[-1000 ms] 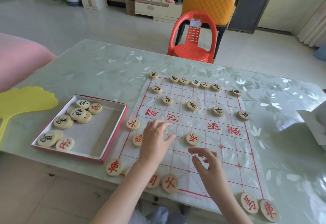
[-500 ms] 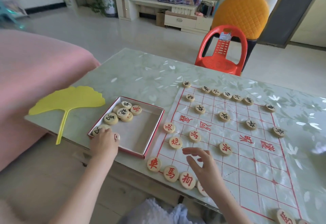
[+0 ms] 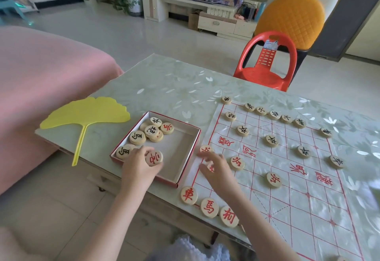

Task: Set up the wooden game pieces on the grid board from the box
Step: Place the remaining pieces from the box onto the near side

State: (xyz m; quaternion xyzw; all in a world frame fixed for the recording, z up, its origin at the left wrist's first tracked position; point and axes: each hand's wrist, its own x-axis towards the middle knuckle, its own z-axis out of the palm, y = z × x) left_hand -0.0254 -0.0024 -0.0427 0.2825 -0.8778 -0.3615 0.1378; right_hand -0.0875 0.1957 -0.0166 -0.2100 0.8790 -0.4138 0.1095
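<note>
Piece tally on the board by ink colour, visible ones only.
Black-ink pieces: 12
Red-ink pieces: 7
Total: 19 readable on the board; the right hand and forearm may hide more.

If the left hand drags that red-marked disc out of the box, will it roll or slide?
The red-marked disc lies flat under the left hand, so it probably slides rather than rolls. It looks like rigid wood, likely light. The box wall would probably stop it, so lifting seems safer.
</note>
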